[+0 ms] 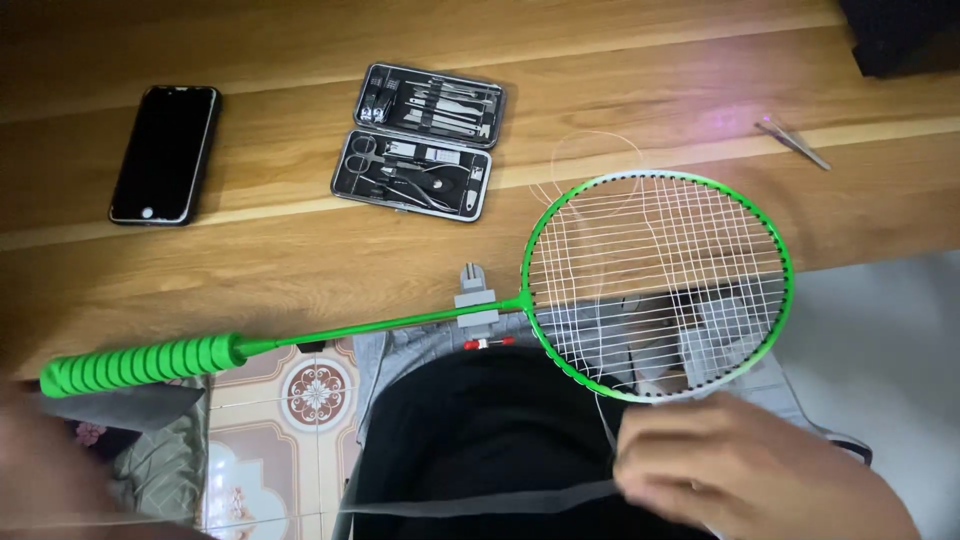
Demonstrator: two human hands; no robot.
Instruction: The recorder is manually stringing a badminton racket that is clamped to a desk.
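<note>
A green badminton racket lies across the near edge of a wooden table [300, 250]; its handle [140, 363] points left and its strung head [657, 283] juts past the edge on the right. A loose white string [590, 160] loops off the top of the head. My right hand [745, 470] is low at the right, just below the racket's rim, with its fingers pinched on a thin string that runs left across my dark lap. My left hand [45, 470] is a blurred shape in the bottom left corner, below the handle; what it holds cannot be seen.
An open grooming tool case [420, 140] with several metal tools lies at the back centre. A black phone [165, 153] lies face up at the back left. Metal tweezers [795, 143] rest at the back right. Patterned floor tiles [300, 400] show under the table.
</note>
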